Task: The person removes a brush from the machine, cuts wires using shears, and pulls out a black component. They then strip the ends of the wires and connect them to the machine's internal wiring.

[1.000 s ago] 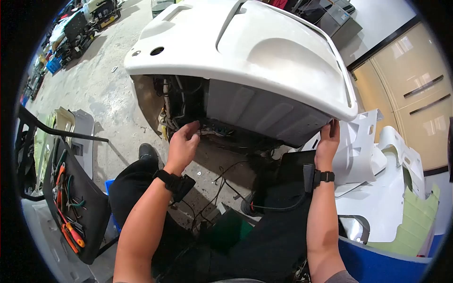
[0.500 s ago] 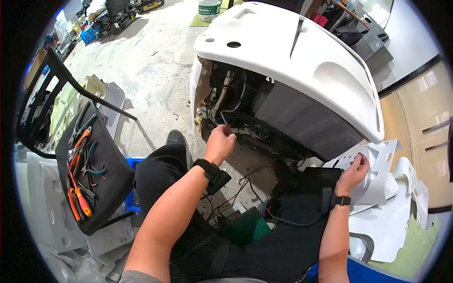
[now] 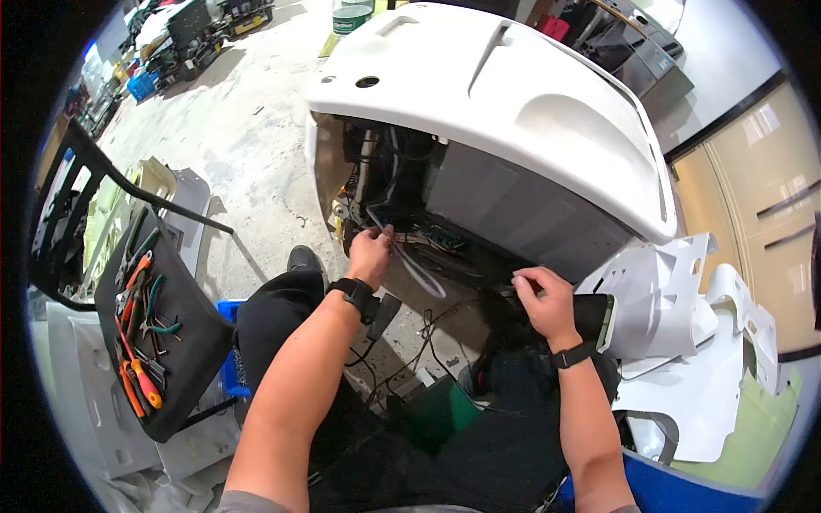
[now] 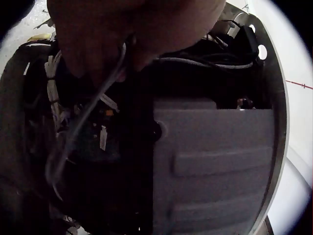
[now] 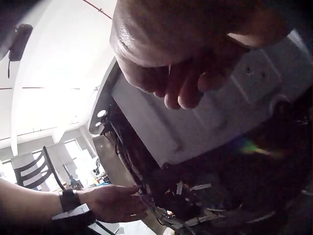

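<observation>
My left hand (image 3: 369, 259) is at the lower left of the opening in a large white housing (image 3: 479, 94). It pinches a thin, pale, flexible tube (image 3: 421, 278), whose loop hangs down to the right. In the left wrist view this tube (image 4: 80, 120) slants down from the fingers. Bundled wires (image 3: 366, 167) and a circuit board (image 3: 446, 239) show inside the dark opening. Beside them lies a ribbed grey panel (image 3: 513, 201). My right hand (image 3: 549, 301) hovers in front of the panel's lower edge, fingers loosely bent, with nothing seen in it.
At left, a black chair (image 3: 192, 376) bears pliers (image 3: 154, 308) and screwdrivers (image 3: 145, 385). White moulded panels (image 3: 658, 291) lean at right. Loose black cables (image 3: 428, 329) lie on the floor between the legs, near a green piece (image 3: 440, 415). A blue bin (image 3: 676, 487) stands at lower right.
My right hand has left the housing's right corner and come left and inward. The left hand stays at the wires, and the pale tube's loop now hangs out of the opening. The head view has shifted.
</observation>
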`<state>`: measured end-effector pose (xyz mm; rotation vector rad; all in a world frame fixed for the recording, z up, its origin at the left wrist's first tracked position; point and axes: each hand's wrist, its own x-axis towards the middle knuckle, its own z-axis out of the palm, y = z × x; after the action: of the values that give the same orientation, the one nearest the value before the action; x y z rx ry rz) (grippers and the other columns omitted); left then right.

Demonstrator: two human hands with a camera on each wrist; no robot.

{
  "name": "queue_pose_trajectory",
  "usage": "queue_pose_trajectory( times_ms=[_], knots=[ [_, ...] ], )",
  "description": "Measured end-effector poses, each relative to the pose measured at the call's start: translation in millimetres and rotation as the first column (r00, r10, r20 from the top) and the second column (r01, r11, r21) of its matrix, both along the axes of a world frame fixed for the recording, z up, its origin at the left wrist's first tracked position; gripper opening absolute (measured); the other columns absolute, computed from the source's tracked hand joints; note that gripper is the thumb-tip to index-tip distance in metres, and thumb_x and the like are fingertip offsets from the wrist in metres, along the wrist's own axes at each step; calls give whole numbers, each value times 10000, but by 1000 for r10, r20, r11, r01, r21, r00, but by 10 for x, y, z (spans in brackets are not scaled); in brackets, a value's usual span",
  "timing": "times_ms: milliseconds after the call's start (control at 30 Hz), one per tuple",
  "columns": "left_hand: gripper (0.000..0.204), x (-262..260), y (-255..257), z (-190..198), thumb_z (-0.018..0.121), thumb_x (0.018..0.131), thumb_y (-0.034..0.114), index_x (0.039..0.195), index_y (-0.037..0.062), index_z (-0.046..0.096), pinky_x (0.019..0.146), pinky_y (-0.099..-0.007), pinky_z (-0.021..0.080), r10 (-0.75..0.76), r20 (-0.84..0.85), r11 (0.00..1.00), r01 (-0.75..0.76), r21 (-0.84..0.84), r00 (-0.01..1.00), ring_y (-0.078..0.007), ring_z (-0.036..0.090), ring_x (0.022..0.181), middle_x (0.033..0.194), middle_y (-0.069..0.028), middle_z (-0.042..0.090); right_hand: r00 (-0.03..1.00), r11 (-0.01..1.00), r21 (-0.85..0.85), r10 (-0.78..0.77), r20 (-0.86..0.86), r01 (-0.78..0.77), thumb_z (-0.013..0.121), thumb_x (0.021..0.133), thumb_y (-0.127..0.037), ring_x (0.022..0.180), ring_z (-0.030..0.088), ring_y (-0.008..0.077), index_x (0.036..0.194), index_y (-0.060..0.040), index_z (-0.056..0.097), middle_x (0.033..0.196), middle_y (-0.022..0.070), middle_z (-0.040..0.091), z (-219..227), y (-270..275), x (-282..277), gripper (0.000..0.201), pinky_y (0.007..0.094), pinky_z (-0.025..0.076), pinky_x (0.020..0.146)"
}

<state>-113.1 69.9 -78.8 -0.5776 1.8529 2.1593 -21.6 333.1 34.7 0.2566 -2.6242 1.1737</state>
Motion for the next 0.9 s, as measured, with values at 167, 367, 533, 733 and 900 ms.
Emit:
queue_pose_trajectory(
  times_ms=[167,367,533,733,900],
  knots=[
    [203,168,-77,237,503,895,184,938,-11,544,596,-256,428,-90,81,994,84,75,993,-116,513,656,754,-15,531,1000,1000,28,10,22,-11,596,782,-130,592,574,186,821,-25,622,726,93,611,-79,-19,-47,115,272,446,544],
    [202,314,-206,258,484,902,154,963,-24,556,602,-248,437,-121,95,992,117,48,988,-119,519,637,724,-19,530,990,991,39,124,73,-127,580,782,-147,649,594,247,829,-32,625,764,115,621,-41,-181,-125,132,307,459,575],
    [183,353,-208,5,489,893,103,968,-55,541,601,-256,469,-178,107,982,184,-44,978,-127,518,635,736,-43,531,969,978,64,187,159,-199,562,789,-195,712,599,292,857,-44,627,800,131,626,-175,-340,-246,178,354,468,627],
    [192,424,-96,-149,506,863,103,870,-59,607,580,-290,466,-237,110,881,261,-394,965,-182,603,649,722,-119,630,877,928,158,250,410,-338,537,809,-273,822,589,321,948,-63,618,911,143,624,-362,-571,-375,264,387,468,710],
    [199,431,-66,-195,521,833,164,820,10,645,614,-362,443,-298,90,698,281,-658,950,-285,597,664,702,-159,618,851,939,107,242,466,-326,528,817,-282,869,583,327,969,-54,612,948,160,617,-478,-809,-471,287,382,461,745]
  ],
)
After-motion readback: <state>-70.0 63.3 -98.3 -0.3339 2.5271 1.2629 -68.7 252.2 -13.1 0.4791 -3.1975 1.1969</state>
